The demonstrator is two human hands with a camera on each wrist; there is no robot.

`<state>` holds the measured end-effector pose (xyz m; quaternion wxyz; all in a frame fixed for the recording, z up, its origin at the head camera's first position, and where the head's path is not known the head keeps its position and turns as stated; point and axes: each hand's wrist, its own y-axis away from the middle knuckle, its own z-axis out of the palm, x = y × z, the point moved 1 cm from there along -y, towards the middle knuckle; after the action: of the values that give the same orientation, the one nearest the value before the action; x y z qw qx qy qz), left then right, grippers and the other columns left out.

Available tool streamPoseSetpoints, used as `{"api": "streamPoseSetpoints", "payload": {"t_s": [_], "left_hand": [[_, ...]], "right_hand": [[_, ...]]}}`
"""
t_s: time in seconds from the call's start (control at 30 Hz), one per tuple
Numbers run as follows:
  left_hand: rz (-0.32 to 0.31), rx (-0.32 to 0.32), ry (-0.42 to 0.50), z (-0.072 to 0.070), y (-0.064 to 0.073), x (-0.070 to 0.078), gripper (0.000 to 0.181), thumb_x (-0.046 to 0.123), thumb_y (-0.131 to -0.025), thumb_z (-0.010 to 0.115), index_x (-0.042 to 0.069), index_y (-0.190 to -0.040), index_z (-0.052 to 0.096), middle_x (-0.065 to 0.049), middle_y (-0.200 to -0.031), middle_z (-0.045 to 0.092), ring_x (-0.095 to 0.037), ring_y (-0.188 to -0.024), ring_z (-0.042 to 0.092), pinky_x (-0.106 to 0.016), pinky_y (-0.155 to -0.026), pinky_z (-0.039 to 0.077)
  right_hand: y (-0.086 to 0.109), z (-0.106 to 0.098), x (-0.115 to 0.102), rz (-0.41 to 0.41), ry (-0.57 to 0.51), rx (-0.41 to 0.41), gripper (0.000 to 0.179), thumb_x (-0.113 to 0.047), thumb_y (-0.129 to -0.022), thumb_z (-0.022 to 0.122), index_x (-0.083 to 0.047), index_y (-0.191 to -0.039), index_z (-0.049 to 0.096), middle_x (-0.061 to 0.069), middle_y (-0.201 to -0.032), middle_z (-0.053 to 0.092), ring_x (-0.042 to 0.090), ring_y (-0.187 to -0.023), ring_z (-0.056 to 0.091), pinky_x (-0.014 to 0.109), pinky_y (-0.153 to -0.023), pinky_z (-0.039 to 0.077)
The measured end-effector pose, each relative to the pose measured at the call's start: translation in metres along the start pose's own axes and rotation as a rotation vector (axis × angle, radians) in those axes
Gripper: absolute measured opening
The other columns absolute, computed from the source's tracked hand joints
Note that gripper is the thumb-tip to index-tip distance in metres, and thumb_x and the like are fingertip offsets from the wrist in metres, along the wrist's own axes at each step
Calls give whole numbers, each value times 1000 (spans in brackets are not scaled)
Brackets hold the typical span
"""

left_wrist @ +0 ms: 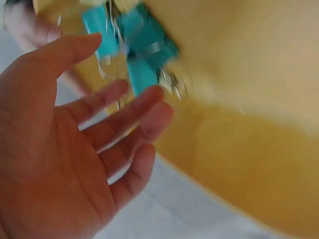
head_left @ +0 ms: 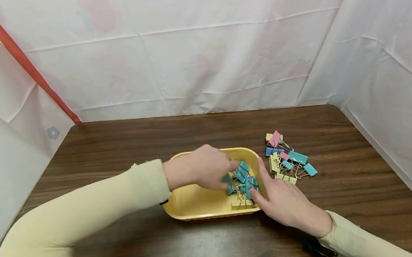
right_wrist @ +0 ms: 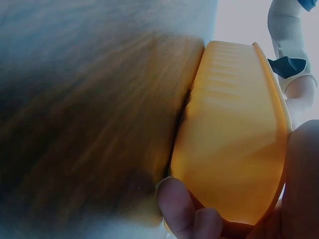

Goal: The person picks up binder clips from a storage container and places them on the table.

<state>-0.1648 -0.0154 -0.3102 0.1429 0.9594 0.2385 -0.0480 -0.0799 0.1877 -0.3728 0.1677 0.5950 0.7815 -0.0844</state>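
Observation:
A yellow plastic tray (head_left: 198,204) sits on the table, with several teal binder clips (head_left: 244,170) and pale yellow binder clips (head_left: 241,203) bunched at its right end. Over the tray reaches my left hand (head_left: 209,167), its fingertips close to the teal clips. In the left wrist view that hand (left_wrist: 84,134) shows an upturned palm and loosely bent, parted fingers with nothing between them. My right hand (head_left: 287,203) grips the tray's right end, thumb over the rim. The right wrist view shows its fingertips (right_wrist: 177,204) against the tray's outer wall (right_wrist: 234,134).
Right of the tray lies a loose pile of binder clips in teal (head_left: 298,157), pink (head_left: 274,139), blue (head_left: 273,151) and yellow (head_left: 274,163). The dark wood table (head_left: 137,136) is bordered by white patterned cloth (head_left: 193,64) at the back and sides.

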Motion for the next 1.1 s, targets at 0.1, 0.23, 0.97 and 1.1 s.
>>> {"api": "streamPoseSetpoints", "payload": {"t_s": [0.1, 0.23, 0.97, 1.1], "left_hand": [[-15, -9, -37, 3, -11, 15, 51, 57, -85, 67, 18, -118, 64, 8, -83, 62, -9, -62, 55, -29, -52, 46], [-54, 16, -51, 6, -18, 22, 43, 52, -82, 71, 17, -107, 63, 7, -74, 59, -10, -58, 52, -28, -50, 45], [-194, -68, -15, -6, -1, 7, 21, 36, -77, 72, 23, -89, 61, 10, -69, 54, -13, -64, 54, -36, -53, 48], [-238, -70, -28, -16, 21, -9, 16, 31, -76, 69, 22, -84, 60, 7, -76, 57, -16, -69, 56, -38, -55, 47]], "right_hand": [[0, -2, 0, -7, -6, 1, 87, -48, -100, 50, -3, -159, 6, -2, -54, 44, 12, -47, 44, 33, -45, 35], [0, -2, 1, -8, -9, -3, 87, -49, -100, 49, -4, -159, 5, -2, -53, 44, 11, -47, 44, 33, -45, 36], [1, -1, 1, -15, -7, 9, 87, -48, -99, 51, -1, -159, 7, -1, -54, 44, 12, -48, 44, 34, -47, 37], [1, 0, 0, -12, -8, 12, 88, -46, -99, 53, -1, -159, 7, -1, -53, 44, 13, -47, 44, 33, -46, 36]]}}
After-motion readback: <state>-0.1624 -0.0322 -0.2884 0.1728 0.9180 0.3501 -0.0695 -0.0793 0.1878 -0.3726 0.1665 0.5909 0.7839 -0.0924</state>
